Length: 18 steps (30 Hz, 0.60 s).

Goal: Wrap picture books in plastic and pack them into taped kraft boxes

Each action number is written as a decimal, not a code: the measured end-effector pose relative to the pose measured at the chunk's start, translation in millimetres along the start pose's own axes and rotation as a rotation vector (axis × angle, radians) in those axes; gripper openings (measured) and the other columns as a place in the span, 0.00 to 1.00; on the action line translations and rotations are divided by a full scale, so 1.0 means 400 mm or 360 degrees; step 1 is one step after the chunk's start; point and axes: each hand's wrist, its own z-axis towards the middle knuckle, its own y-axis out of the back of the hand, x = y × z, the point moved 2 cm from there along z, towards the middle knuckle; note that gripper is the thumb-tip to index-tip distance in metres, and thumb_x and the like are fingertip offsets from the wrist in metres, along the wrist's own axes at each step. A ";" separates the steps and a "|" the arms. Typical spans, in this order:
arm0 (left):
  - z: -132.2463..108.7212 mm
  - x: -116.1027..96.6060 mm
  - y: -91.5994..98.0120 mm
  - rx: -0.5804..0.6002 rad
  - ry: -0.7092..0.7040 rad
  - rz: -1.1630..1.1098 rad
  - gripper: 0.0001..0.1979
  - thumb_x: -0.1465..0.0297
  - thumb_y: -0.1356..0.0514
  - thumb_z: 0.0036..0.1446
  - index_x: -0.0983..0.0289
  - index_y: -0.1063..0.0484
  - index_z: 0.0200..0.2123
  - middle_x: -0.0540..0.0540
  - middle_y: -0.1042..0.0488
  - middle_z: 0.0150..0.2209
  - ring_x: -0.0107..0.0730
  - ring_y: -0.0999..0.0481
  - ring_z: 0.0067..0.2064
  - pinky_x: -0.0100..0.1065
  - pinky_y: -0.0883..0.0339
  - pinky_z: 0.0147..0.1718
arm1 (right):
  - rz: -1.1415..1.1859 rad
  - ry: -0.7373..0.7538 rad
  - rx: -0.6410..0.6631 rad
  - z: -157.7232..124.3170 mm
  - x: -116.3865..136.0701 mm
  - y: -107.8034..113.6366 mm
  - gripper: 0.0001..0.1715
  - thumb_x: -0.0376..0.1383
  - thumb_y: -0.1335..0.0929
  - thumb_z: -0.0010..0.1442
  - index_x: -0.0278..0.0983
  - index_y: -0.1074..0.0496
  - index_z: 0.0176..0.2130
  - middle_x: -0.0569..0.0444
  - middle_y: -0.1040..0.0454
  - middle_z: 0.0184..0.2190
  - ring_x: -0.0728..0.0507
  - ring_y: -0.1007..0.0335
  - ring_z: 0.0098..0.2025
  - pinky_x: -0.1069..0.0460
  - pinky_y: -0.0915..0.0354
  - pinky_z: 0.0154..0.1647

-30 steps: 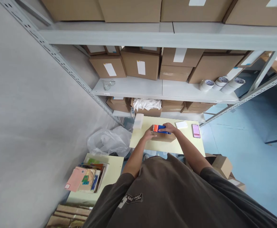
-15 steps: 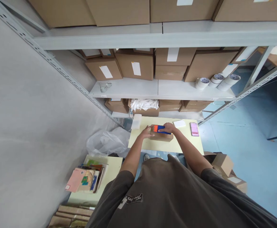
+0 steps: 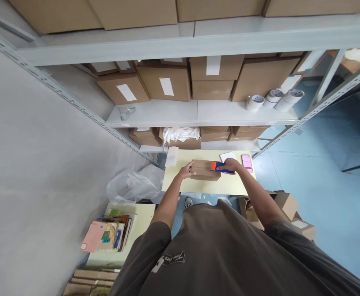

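Observation:
A small brown cardboard box (image 3: 203,169) lies on a pale yellow table (image 3: 204,187). My left hand (image 3: 186,169) presses against the box's left end with its fingers curled on it. My right hand (image 3: 231,165) grips a tape dispenser (image 3: 218,166) with an orange head and a blue handle. The dispenser rests at the right end of the box top.
On the table also lie a pink phone (image 3: 247,162), a white pad (image 3: 227,156) and a white block (image 3: 171,156). Grey shelving (image 3: 198,113) with cardboard boxes and tape rolls (image 3: 274,98) stands behind. A plastic bag (image 3: 133,187), stacked books (image 3: 107,235) and floor boxes (image 3: 287,205) lie around.
My right hand has drawn the tape dispenser from the left end of the box top to its right end. My left hand has stayed on the left end.

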 end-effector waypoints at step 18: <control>0.013 -0.024 -0.018 0.0024 0.0158 -0.0100 0.61 0.70 0.18 0.36 0.59 0.39 0.74 0.67 0.22 0.60 0.51 0.21 0.60 0.47 0.27 0.60 | 0.0067 -0.0463 -0.0023 -0.020 -0.238 -0.085 0.39 0.61 0.21 0.47 0.33 0.19 0.44 0.36 0.18 0.40 0.32 0.19 0.42 0.48 0.31 0.35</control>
